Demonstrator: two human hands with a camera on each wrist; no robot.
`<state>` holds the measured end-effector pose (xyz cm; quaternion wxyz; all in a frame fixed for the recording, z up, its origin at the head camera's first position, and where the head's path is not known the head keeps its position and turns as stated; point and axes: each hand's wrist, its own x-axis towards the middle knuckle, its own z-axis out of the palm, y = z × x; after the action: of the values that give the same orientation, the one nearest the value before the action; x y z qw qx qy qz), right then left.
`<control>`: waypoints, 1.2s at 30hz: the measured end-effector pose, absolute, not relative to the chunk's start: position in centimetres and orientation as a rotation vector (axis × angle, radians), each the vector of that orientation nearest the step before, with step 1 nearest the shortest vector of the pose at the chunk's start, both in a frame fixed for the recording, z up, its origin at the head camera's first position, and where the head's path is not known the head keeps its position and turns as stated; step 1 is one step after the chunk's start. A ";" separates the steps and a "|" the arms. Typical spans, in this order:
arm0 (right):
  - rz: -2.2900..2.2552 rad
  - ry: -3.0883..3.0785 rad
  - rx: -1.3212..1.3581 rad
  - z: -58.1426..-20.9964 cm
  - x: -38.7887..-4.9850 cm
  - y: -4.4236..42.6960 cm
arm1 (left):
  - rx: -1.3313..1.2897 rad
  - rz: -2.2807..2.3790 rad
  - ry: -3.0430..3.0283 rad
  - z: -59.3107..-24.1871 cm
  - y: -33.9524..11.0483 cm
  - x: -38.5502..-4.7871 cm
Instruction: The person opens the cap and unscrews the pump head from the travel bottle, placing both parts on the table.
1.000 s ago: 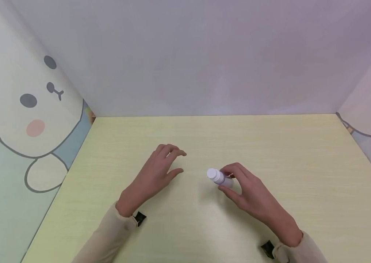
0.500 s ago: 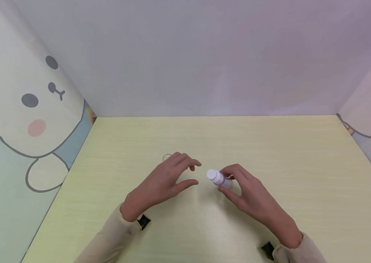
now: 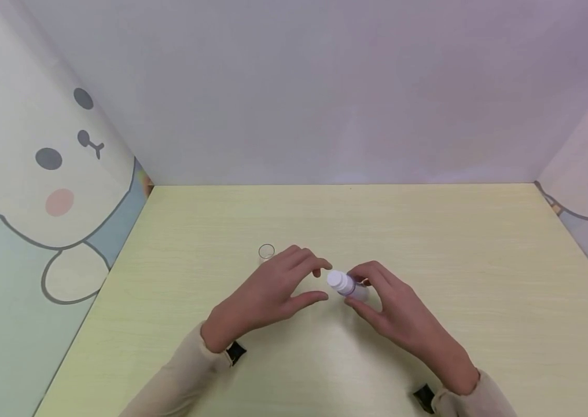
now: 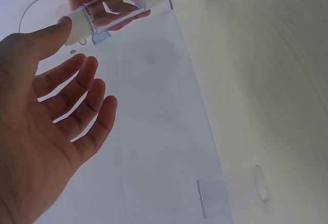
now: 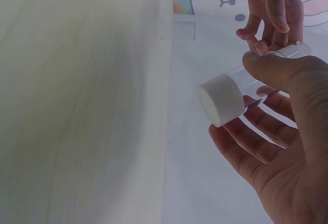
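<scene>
My right hand (image 3: 395, 304) holds a small clear bottle (image 4: 115, 13) with white ends, fingers and thumb around its body. The bottle is tilted above the table, its narrower white top (image 3: 337, 280) leaning toward my left hand (image 3: 275, 289). That hand has its fingers bent loosely and its thumb apart, just beside the top. In the left wrist view the left thumb overlaps the bottle's white end; whether it touches cannot be told. A wide white base (image 5: 221, 101) shows in the right wrist view, pointing toward the table.
An upright clear cup (image 3: 266, 251) stands on the pale wooden table (image 3: 429, 231), behind my left hand and partly hidden by it. A plain light wall (image 3: 346, 98) rises at the table's far edge. Panels with cartoon animals (image 3: 59, 202) flank both sides.
My left hand has moved right and slightly nearer to me, toward the bottle's top, uncovering the clear cup behind it. The right hand and the bottle have barely moved.
</scene>
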<state>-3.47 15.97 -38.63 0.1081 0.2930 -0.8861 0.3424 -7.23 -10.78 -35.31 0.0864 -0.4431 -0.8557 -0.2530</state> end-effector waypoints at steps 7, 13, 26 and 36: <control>0.994 -2.592 0.919 -38.5 -3.4 15.9 | -1.331 -0.717 -2.549 -35.3 -9.9 -7.0; 0.998 -2.543 0.998 -38.5 -3.2 15.6 | -1.342 -0.627 -2.505 -35.1 -9.3 -6.9; 0.967 -2.533 1.035 -38.5 -3.0 15.2 | -1.388 -0.478 -2.444 -34.9 -9.2 -7.0; 0.938 -2.460 1.028 -38.7 -2.8 14.8 | -1.335 -0.551 -2.248 -35.8 -9.0 -7.2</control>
<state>-2.76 14.76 -38.70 0.1568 0.3592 -0.8596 0.3277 -7.25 -8.98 -35.76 0.2328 -0.4858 -0.8182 -0.2007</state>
